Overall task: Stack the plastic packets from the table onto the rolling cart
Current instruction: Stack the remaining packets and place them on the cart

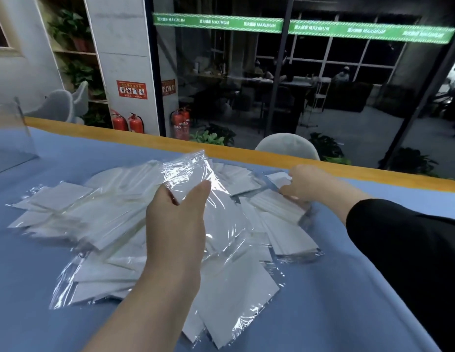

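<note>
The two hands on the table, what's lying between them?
In the head view, overlapping plastic packets of the heap fill the stretch between the left hand and the right hand; no bare blue tablecloth shows there.

Packets [114, 219] lie heaped on the table [348, 288], spreading left to right. The left hand [178, 224] is over the heap's middle, the right hand [305, 184] at its far right edge. A chair [287, 146] stands behind the table.

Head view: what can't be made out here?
- Rolling cart: not in frame.
- Left hand fingers: hidden behind the lifted packet, so the grip is partly unseen.
- Right hand fingertips: tucked among the packets.
- Packet pile: overlapping film and glare, count unreadable.
- Packet contents: plain white, no label legible.
</note>
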`<state>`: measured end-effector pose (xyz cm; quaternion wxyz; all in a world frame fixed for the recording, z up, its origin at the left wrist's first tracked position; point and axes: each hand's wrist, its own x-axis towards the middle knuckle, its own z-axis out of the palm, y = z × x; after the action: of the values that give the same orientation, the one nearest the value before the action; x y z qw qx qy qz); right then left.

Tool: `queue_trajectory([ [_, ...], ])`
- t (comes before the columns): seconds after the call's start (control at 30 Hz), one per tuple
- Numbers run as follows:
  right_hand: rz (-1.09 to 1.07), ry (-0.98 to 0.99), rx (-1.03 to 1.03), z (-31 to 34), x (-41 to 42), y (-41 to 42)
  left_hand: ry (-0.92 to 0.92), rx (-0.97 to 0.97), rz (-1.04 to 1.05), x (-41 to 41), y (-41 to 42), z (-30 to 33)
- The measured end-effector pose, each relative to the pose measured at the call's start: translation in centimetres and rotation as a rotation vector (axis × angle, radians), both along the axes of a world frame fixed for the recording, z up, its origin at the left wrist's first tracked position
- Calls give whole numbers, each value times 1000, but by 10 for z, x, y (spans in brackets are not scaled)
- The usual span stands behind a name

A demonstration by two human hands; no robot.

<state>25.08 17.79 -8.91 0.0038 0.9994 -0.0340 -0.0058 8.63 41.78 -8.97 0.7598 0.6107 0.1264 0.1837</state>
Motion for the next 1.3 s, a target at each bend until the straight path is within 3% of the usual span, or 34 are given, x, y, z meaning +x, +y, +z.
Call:
queue_trajectory([
  [0.23, -161, 249, 155, 27, 6, -7, 8, 50, 0, -1, -4, 0],
  [0.8, -171, 234, 189, 26, 13, 12, -34, 61, -37, 1, -5, -5],
  [0.87, -167, 118, 362, 22, 13, 8, -29, 37, -44, 1, -5, -5],
  [1.0, -74, -387, 871, 38, -16, 3, -20, -3, -37, 0, -6, -3],
  [1.1, 208, -287, 1248, 55, -67, 25, -9, -52, -37, -1, -6, -1],
  [1.17, 337, -158, 1388, 57, -104, 48, 1, -90, -23, -1, -6, 0],
  [1.3, 389, -81, 1208, 44, -149, 87, 66, -203, -44, 2, -8, 1],
])
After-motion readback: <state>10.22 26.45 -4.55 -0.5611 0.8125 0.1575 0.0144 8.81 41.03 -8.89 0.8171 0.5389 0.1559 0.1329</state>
